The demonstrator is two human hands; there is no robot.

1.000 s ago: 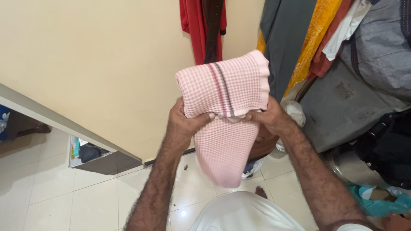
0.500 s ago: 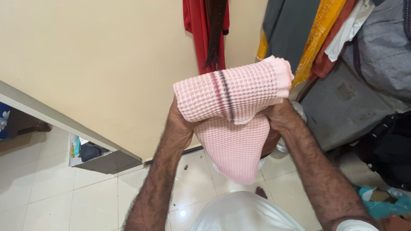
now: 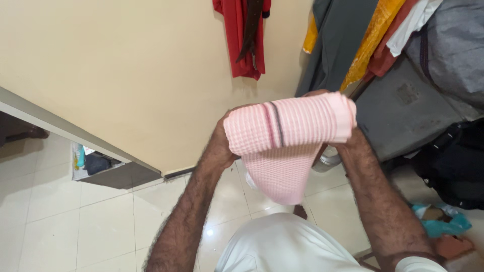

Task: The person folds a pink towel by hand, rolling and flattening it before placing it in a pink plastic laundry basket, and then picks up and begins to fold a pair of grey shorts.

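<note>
So I've rolled the towel (image 3: 287,126) tighter since a second ago and dropped it a bit lower. Left hand (image 3: 222,146) and right hand (image 3: 350,141) both clamped on its ends, chest-high above the floor (image 3: 101,221).

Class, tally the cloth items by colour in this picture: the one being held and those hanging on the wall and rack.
Pink: 1, the towel held in both hands
Red: 1, red garment
Grey: 1, grey garment
Yellow: 1, yellow cloth
White: 1, white cloth
Total: 5
</note>
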